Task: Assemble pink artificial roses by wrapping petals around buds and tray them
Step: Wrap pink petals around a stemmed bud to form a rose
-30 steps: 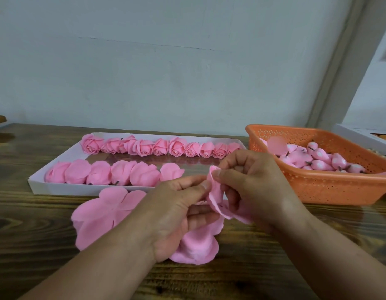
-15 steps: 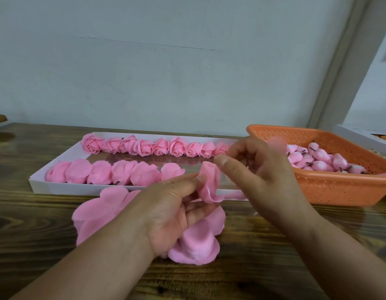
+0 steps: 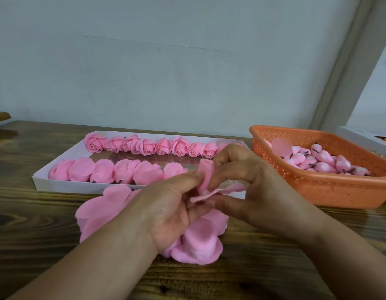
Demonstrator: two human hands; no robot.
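Your left hand [image 3: 174, 204] pinches the rolled petal [image 3: 206, 176] above the bench, near the tray [image 3: 64, 185]; right hand [image 3: 248, 182] pinches its loose flap. It looks feather-light, soft, creasable: hold the base gently.

Dark brown wooden table [image 3: 36, 245]: grained, slight sheen. Orange perforated plastic basket [image 3: 330, 191]: smooth. White matt cardboard tray [image 3: 57, 185], glossy floor. Pink matt foam-like petal sheets [image 3: 200, 241]: soft.

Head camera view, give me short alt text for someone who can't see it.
Two hands, left hand and right hand, pinch a pink petal piece over a pile of loose petals on a wooden table. Behind sit a white tray with two rows of pink roses and an orange basket of buds.
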